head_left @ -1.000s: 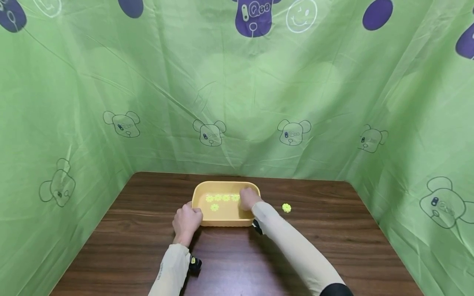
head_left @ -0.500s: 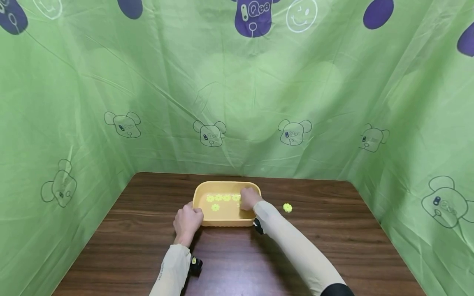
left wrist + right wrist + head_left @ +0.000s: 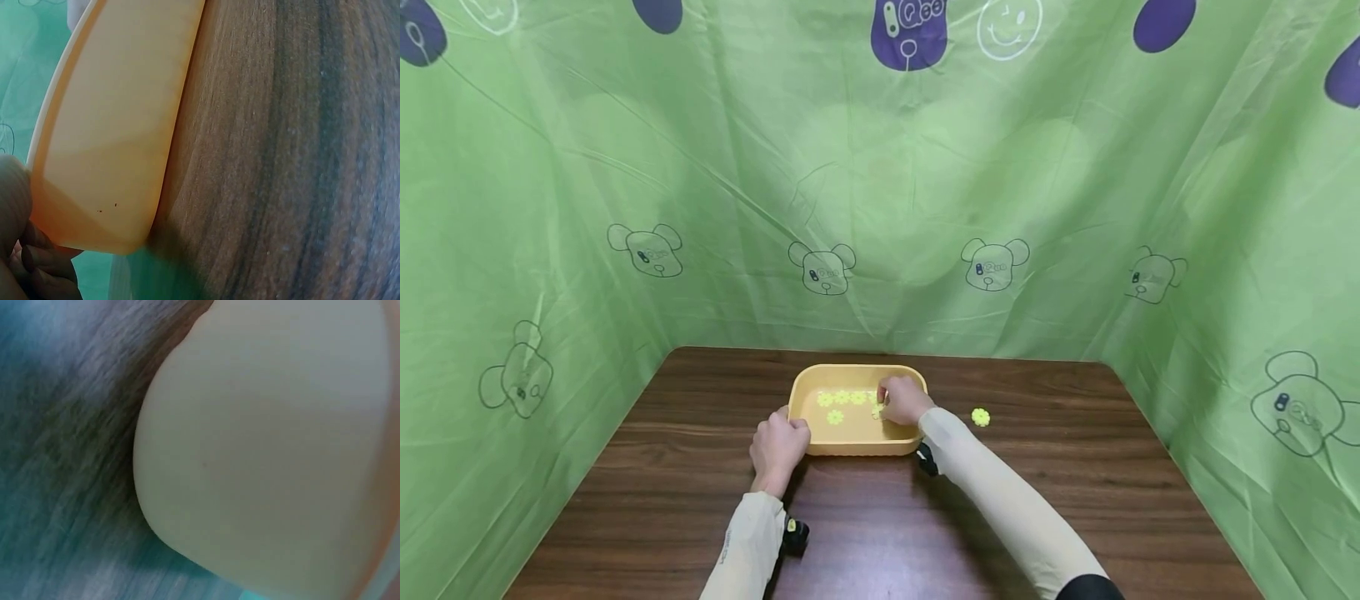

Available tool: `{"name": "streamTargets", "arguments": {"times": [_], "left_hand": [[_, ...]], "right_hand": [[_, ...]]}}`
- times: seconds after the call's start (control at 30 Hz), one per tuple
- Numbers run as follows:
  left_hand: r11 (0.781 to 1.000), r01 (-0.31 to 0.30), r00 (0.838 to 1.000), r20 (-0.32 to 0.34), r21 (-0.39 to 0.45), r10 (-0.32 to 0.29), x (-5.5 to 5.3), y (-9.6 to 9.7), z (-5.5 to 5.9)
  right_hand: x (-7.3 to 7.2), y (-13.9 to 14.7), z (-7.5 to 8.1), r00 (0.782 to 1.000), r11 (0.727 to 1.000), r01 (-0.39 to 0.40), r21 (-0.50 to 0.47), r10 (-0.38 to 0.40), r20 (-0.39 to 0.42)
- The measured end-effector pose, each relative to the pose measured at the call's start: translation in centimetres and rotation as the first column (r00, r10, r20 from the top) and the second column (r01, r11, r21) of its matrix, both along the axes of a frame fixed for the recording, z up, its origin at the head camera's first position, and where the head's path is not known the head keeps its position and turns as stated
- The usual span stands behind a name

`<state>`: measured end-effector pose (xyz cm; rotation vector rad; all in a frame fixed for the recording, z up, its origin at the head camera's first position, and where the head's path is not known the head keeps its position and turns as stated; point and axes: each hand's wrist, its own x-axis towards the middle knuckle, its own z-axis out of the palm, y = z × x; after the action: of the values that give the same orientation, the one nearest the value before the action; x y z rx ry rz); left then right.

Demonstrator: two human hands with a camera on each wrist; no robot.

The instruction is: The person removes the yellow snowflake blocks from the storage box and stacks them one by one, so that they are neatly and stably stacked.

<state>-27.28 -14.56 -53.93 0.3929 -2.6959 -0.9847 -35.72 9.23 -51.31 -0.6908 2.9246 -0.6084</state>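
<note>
A yellow rectangular tray (image 3: 865,448) stands on the table. My left hand (image 3: 778,446) grips its near left corner; in the left wrist view, curled fingers (image 3: 50,272) hold the tray's end (image 3: 112,125). Over the right part of the tray's inside is my right hand (image 3: 906,400), its finger and thumb parted beside a yellow-green flower-shaped piece (image 3: 877,412). That piece is partly covered by the hand. Several similar flower pieces (image 3: 842,397) form a row towards the back, and one flower piece (image 3: 835,417) lies in front. The right wrist view shows the tray's outer wall (image 3: 262,450).
Another flower-shaped piece (image 3: 981,417) lies on the dark wooden table (image 3: 1075,467), right of the tray. A green printed cloth (image 3: 895,200) hangs around the table's back and sides.
My right hand's finger and thumb have parted and turned, uncovering more of the flower piece beside them. The left hand keeps its grip on the tray corner.
</note>
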Motion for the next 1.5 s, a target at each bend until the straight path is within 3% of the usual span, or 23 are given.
{"name": "streamTargets", "arguments": {"times": [0.13, 0.27, 0.43, 0.57, 0.73, 0.87, 1.0, 1.17, 1.5], "left_hand": [[1.0, -0.004, 1.0, 0.003, -0.001, 0.004, 0.1, 0.1, -0.1], [1.0, -0.006, 1.0, 0.003, -0.004, 0.006, 0.4, 0.1, -0.1], [1.0, 0.005, 1.0, 0.013, 0.002, -0.005, 0.7, 0.3, -0.2], [1.0, -0.006, 1.0, 0.004, 0.0, 0.006, 0.7, 0.4, -0.3], [1.0, -0.025, 1.0, -0.008, 0.001, 0.025, 0.7, 0.5, -0.5], [1.0, -0.028, 1.0, -0.01, -0.001, 0.028, 0.9, 0.5, -0.6], [0.999, -0.032, 0.999, -0.014, -0.004, 0.032, 1.0, 0.5, -0.6], [0.999, -0.032, 0.999, -0.022, 0.001, 0.032, 1.2, 0.6, -0.6], [0.999, -0.032, 0.999, -0.018, 0.017, 0.033, 1.5, 0.8, -0.6]], "right_hand": [[0.2, 0.6, 0.0, 0.997, 0.988, -0.078, -0.136, 0.075, -0.022], [0.3, 1.4, 0.0, 0.994, 0.948, -0.106, -0.3, 0.108, -0.011], [0.5, 3.2, 0.6, 0.989, 0.88, -0.001, -0.474, 0.071, 0.131], [0.6, 5.2, 2.2, 0.977, 0.828, 0.049, -0.558, 0.077, 0.201], [0.2, 8.4, 4.0, 0.977, 0.802, 0.121, -0.585, 0.008, 0.214], [-0.2, 11.5, 4.3, 0.974, 0.781, 0.179, -0.598, -0.054, 0.221], [-0.3, 14.1, 4.0, 0.966, 0.78, 0.227, -0.584, -0.101, 0.239], [-0.1, 16.4, 3.3, 0.952, 0.807, 0.272, -0.523, -0.148, 0.267], [0.1, 19.4, 1.2, 0.917, 0.839, 0.291, -0.46, -0.109, 0.383]]}}
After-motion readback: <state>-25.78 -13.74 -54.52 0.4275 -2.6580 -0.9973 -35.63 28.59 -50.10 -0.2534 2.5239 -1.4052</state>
